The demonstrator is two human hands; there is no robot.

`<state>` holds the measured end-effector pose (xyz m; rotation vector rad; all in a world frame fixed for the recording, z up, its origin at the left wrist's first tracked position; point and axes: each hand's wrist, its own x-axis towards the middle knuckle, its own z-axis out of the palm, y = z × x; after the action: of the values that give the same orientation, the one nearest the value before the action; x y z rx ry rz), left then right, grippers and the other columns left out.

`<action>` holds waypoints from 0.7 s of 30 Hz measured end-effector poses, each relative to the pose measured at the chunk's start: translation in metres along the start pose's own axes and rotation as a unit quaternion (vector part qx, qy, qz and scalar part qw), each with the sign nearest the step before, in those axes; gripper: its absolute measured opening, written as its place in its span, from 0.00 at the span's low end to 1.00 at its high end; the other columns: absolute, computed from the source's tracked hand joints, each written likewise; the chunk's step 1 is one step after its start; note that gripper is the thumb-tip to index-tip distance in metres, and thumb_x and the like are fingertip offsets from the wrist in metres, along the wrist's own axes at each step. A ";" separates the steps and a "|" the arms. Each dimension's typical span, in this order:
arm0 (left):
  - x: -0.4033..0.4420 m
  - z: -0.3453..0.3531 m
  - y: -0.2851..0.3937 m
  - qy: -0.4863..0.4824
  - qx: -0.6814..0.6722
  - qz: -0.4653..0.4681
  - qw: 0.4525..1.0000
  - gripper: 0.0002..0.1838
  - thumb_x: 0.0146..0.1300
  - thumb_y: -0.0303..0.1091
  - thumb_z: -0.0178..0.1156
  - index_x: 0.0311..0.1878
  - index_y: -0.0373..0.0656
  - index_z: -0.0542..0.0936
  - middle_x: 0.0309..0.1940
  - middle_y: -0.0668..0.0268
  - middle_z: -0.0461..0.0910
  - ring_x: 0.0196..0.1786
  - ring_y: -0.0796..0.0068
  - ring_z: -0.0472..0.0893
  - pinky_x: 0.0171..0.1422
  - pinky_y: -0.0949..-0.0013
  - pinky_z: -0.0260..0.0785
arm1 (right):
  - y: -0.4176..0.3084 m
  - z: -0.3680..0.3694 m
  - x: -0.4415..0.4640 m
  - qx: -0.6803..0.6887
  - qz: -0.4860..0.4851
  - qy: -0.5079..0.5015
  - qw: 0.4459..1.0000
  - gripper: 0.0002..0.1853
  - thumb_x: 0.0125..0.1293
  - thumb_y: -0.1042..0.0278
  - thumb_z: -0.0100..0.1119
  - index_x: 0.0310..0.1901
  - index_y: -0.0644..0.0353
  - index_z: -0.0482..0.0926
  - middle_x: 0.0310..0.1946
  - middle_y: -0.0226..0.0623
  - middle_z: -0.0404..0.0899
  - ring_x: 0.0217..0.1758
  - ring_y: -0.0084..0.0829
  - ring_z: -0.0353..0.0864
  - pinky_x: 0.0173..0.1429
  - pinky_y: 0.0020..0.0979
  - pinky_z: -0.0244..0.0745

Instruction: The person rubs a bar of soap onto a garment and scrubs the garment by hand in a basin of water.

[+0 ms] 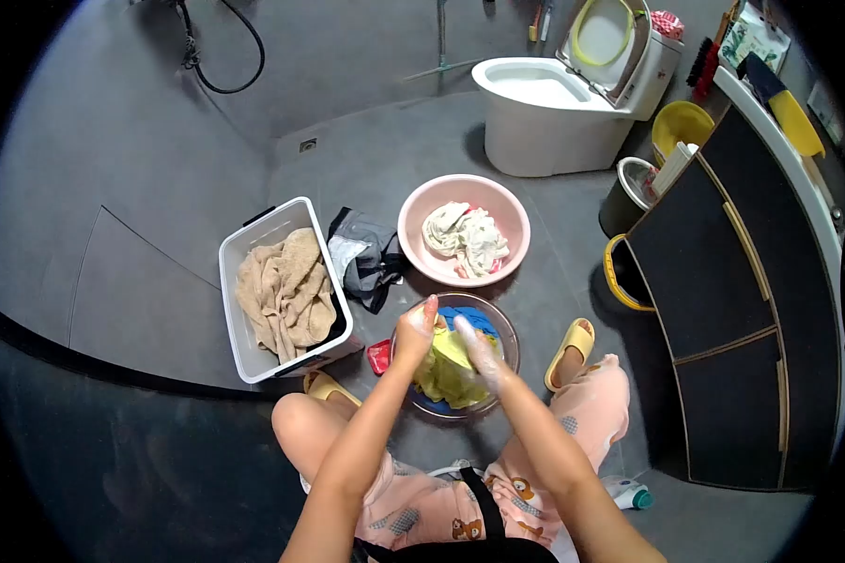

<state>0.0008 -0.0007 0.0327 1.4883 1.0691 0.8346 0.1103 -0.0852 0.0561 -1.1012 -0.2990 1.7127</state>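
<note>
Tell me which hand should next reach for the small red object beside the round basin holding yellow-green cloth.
Left hand, probably: it's over the left side of the basin, nearer the red object; the right hand is farther across.

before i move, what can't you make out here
All in the head view:
Left hand: fingers mostly behind its own back
Near basin: bottom, under cloths
Storage box: contents beneath the brown towel
Green-capped bottle: label too small to read
Yellow-rimmed bin: inside too dark

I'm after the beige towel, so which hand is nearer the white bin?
Left. Your left hand is right of the white bin; your right hand is farther right.
</note>
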 end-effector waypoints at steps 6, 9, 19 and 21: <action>-0.005 -0.018 0.000 -0.260 -0.168 -0.036 0.950 0.20 0.55 0.42 0.61 0.45 0.38 0.74 0.41 0.64 0.77 0.45 0.75 0.74 0.53 0.72 0.65 | -0.019 -0.027 -0.015 -0.253 -0.029 -0.020 0.967 0.14 0.57 0.61 0.59 0.40 0.61 0.78 0.34 0.28 0.78 0.38 0.19 0.73 0.44 0.23 0.68; -0.019 -0.015 -0.024 -0.416 -0.025 -0.047 0.908 0.29 0.48 0.42 0.67 0.51 0.37 0.72 0.46 0.64 0.75 0.51 0.74 0.71 0.58 0.70 0.61 | -0.029 -0.035 -0.025 -0.094 -0.090 -0.041 0.991 0.17 0.61 0.60 0.53 0.47 0.61 0.74 0.42 0.32 0.76 0.43 0.23 0.74 0.48 0.26 0.70; -0.020 0.002 -0.046 -0.083 -0.415 -0.218 0.879 0.14 0.59 0.31 0.53 0.47 0.36 0.71 0.43 0.62 0.76 0.44 0.71 0.76 0.48 0.69 0.69 | -0.016 -0.043 -0.016 0.167 -0.034 0.054 0.984 0.21 0.63 0.56 0.49 0.50 0.63 0.69 0.48 0.42 0.74 0.50 0.35 0.76 0.55 0.37 0.72; -0.021 0.016 -0.042 0.000 -0.343 -0.140 0.929 0.14 0.61 0.34 0.54 0.47 0.38 0.70 0.41 0.64 0.75 0.41 0.75 0.76 0.45 0.72 0.69 | 0.006 -0.047 0.000 0.162 0.052 -0.023 0.985 0.20 0.62 0.54 0.52 0.49 0.61 0.72 0.46 0.37 0.76 0.45 0.29 0.78 0.51 0.32 0.74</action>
<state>0.0004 -0.0253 -0.0111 0.7277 0.8366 0.8798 0.1434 -0.1019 0.0271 -0.8512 0.0118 1.8051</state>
